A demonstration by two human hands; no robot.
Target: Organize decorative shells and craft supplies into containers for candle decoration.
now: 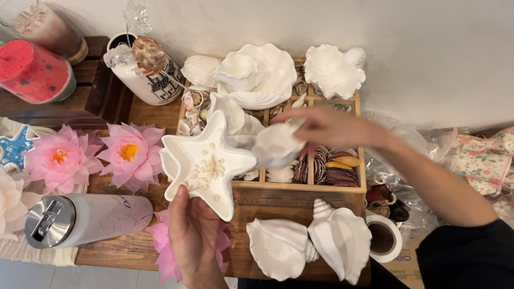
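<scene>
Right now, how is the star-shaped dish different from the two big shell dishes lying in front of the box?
The star-shaped dish has pointed arms; the two shell dishes are rounded conch shapes. The star dish is held up in the left hand; the shell dishes rest on the wooden tray. The star dish holds tiny shells; nothing shows in the shell dishes. All are plain white.

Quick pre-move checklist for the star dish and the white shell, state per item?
1. Left hand grips the starfish-shaped dish by its lower arm: ok.
2. Dish held level enough to keep the small shells inside: ok, they sit in its middle.
3. Right hand has the white shell piece in its fingers: ok, though how firm the grip is, cannot tell.
4. Shell piece apart from the dish: not ok, it touches the dish's right arm.
5. Compartment tray under the hands has room: cannot tell, it is mostly covered.
6. Two large white conch shapes lie apart from both hands: ok.
</scene>
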